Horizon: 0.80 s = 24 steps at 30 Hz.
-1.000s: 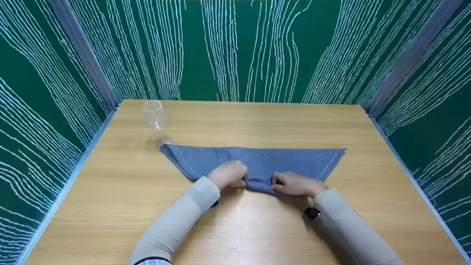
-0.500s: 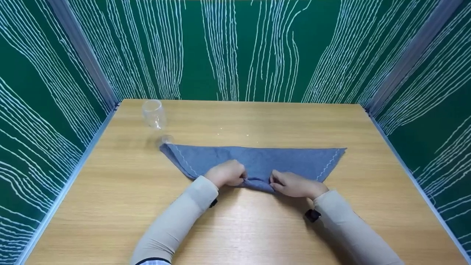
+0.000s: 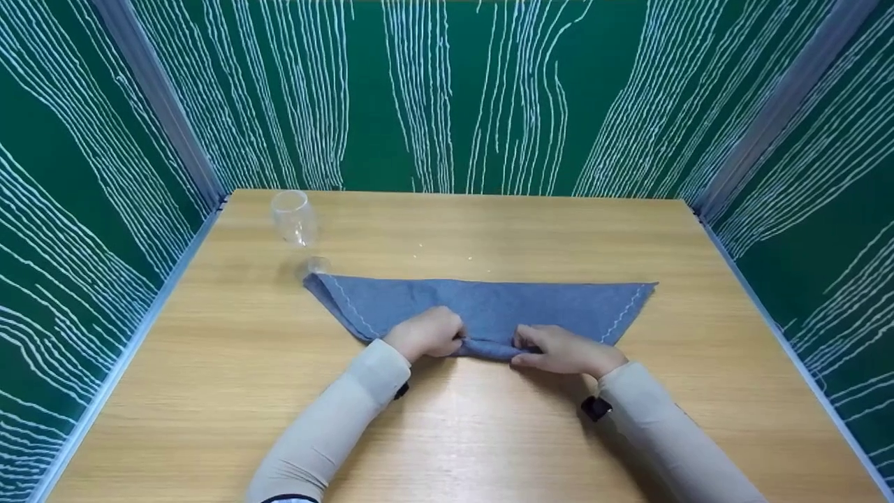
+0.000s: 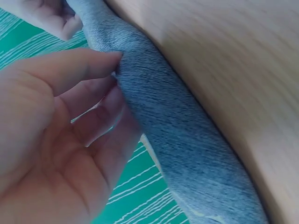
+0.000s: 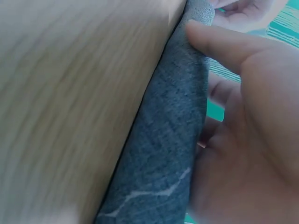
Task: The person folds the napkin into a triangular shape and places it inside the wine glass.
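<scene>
A blue-grey cloth (image 3: 531, 304) with white stitching near both ends lies across the table, long straight edge at the far side. Its near edge is turned up into a roll. My left hand (image 3: 427, 331) pinches this roll left of the middle; in the left wrist view the thumb and fingertips (image 4: 112, 63) hold a bit of fabric. To the right, my right hand (image 3: 564, 349) grips the same roll, with its thumb (image 5: 205, 39) on the near face and fingers curled behind. A short stretch of rolled edge shows between the hands.
A clear glass (image 3: 293, 218) stands at the back left of the wooden table (image 3: 447, 433), its base close to the cloth's left tip. Small white specks lie behind the cloth. Green walls with white lines (image 3: 482, 98) enclose the table's back and sides.
The cloth's near edge has turned up a little more, away from the person. My right thumb has shifted down to the near side of the roll. The glass stays put.
</scene>
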Each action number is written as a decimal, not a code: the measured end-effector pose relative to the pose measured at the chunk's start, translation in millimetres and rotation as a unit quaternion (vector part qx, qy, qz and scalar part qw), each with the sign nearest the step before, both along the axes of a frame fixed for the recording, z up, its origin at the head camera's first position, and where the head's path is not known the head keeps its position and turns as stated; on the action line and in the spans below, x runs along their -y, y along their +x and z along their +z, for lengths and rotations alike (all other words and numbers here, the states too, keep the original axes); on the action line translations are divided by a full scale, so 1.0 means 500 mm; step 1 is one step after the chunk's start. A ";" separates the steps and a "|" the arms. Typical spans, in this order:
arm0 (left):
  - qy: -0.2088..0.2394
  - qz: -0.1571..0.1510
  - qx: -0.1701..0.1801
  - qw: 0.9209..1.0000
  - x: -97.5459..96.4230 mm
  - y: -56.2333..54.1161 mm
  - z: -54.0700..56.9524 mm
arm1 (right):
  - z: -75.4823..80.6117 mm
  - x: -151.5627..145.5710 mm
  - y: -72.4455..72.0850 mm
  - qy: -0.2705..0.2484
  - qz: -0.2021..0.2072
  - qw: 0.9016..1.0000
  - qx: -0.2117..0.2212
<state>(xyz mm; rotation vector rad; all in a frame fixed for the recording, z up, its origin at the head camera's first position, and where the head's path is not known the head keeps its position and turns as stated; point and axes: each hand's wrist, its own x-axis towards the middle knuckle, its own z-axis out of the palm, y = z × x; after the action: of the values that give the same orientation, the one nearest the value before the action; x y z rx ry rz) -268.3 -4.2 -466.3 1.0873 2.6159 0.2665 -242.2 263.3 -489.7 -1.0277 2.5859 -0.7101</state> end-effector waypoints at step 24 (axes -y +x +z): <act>-0.020 0.098 -0.006 0.995 0.003 0.008 -0.019 | 0.000 -0.006 -0.037 0.000 -0.059 0.996 0.062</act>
<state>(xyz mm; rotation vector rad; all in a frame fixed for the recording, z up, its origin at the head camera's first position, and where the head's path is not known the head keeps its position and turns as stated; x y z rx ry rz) -264.1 -5.5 -475.6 0.8233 2.7284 0.2492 -260.6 266.5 -489.6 -0.8089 2.5545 -0.7755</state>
